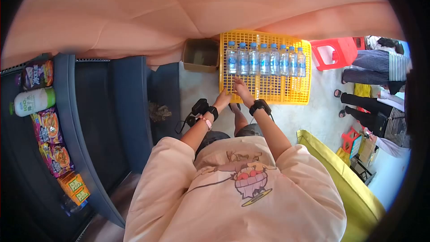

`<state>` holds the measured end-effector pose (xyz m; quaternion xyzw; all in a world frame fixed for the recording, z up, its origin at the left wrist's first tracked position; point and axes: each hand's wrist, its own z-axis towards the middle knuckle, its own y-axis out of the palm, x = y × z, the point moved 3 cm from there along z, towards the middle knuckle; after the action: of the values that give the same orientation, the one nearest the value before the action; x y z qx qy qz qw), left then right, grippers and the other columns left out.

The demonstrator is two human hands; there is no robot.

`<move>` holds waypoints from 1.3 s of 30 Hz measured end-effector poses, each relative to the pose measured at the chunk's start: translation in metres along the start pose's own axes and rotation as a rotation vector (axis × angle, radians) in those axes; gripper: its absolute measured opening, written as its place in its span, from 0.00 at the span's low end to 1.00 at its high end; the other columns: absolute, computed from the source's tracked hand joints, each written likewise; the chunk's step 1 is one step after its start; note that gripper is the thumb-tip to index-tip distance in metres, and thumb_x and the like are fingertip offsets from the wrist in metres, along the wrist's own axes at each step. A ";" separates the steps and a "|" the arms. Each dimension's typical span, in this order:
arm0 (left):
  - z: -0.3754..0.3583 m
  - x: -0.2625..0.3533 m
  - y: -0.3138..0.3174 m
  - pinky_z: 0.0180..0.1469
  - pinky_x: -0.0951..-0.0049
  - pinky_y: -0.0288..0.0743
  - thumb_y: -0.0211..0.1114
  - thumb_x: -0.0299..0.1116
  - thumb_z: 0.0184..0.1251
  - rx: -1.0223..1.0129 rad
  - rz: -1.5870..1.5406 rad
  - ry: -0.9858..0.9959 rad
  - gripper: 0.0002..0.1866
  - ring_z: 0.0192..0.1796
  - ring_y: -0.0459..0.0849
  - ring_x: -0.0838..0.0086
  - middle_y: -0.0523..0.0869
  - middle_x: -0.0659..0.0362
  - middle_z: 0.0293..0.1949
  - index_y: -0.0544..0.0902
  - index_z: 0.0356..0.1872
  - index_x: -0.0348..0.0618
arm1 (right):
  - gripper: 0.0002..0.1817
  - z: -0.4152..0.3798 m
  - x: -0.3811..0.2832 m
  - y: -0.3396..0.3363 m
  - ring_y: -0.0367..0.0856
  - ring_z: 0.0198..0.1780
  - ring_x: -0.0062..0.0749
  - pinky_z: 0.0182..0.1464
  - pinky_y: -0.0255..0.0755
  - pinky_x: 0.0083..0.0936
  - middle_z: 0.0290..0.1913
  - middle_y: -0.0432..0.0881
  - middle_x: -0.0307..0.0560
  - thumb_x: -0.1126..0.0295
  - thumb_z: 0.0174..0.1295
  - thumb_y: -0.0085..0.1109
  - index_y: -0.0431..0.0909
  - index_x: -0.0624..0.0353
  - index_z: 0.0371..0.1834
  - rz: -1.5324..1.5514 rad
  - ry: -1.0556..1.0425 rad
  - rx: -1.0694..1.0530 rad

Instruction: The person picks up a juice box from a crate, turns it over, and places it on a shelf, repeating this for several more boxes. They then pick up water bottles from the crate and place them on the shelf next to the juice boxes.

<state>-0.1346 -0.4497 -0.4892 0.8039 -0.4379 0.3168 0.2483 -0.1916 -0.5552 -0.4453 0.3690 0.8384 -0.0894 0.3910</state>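
Observation:
Several clear water bottles with blue caps (264, 60) are lined up in one row on the yellow plastic crate (268, 90). My left hand (223, 98) is at the crate's near left corner, its fingertips close to the edge. Just right of it, my right hand (243, 91) reaches over the near edge, below the leftmost bottles. Neither hand touches a bottle. The fingers of both are small in view, and whether they hold anything cannot be made out.
An open cardboard box (200, 55) adjoins the crate's left. Dark shelves (80, 143) with packets and a white bottle (35, 101) stand left. Right are a red stool (333, 54), a yellow-green panel (342, 175) and other people (376, 107).

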 end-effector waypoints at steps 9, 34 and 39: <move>0.086 0.020 0.009 0.69 0.60 0.40 0.53 0.39 0.61 0.279 0.436 0.057 0.39 0.69 0.46 0.48 0.47 0.34 0.66 0.45 0.63 0.23 | 0.32 0.077 0.018 -0.013 0.65 0.61 0.45 0.61 0.59 0.29 0.59 0.66 0.67 0.72 0.53 0.45 0.53 0.76 0.63 -0.078 0.000 0.098; 0.020 -0.034 0.016 0.64 0.69 0.56 0.51 0.23 0.56 0.257 0.211 0.163 0.38 0.65 0.60 0.62 0.58 0.46 0.64 0.42 0.67 0.34 | 0.33 0.002 0.030 -0.018 0.62 0.60 0.33 0.59 0.54 0.26 0.59 0.65 0.46 0.63 0.56 0.42 0.51 0.54 0.68 0.050 0.314 -0.078; 0.033 -0.024 0.016 0.64 0.71 0.54 0.53 0.28 0.60 0.090 -0.061 0.094 0.41 0.67 0.56 0.64 0.56 0.46 0.65 0.35 0.67 0.35 | 0.36 0.016 0.032 -0.014 0.61 0.59 0.30 0.57 0.54 0.29 0.59 0.66 0.37 0.60 0.57 0.42 0.43 0.46 0.71 -0.047 0.296 -0.141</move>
<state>-0.1483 -0.4666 -0.5266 0.8115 -0.3864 0.3657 0.2417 -0.2055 -0.5545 -0.4807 0.3302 0.8995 0.0158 0.2859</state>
